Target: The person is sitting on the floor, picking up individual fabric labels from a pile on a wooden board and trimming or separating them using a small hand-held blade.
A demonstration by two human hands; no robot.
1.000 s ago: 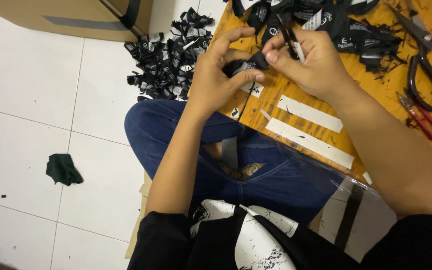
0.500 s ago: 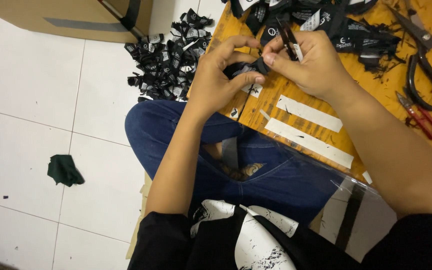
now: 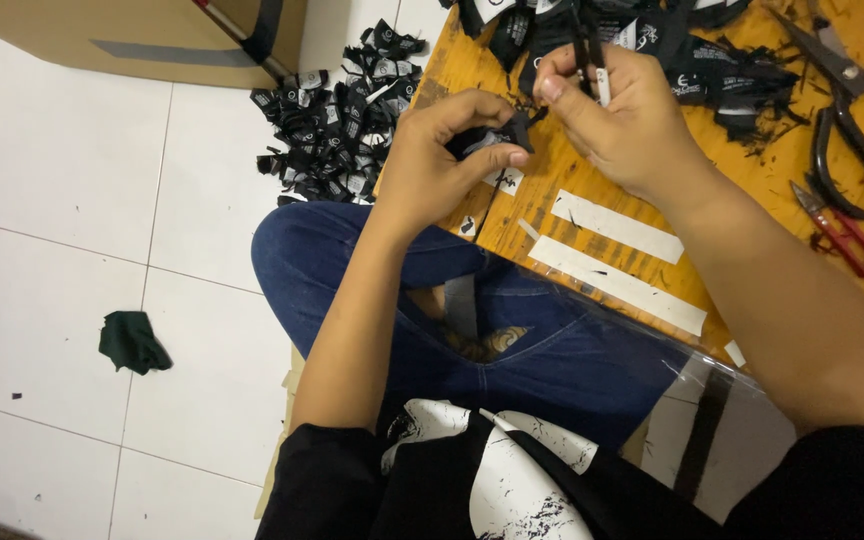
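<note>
Left hand [image 3: 432, 165] pinching a small black label [image 3: 497, 140], right hand [image 3: 622, 115] closed, perhaps on black strips [image 3: 587, 45]

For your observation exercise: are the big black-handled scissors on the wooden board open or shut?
Shut. The scissors lie flat on the wooden board, both handle loops side by side and the blades together in one line.

**Crowded board, open floor to the left**

The wooden board [image 3: 552, 215] is hemmed in: black labels [image 3: 652, 45] heaped along its far edge, big scissors [image 3: 847, 130] and red snips [image 3: 842, 240] on the right, two white tape strips [image 3: 617, 255] nearer. A label pile [image 3: 337, 125] blocks the board's left side. Beyond it lie bare tiles [image 3: 62, 170], apart from a green rag [image 3: 132, 342].
</note>
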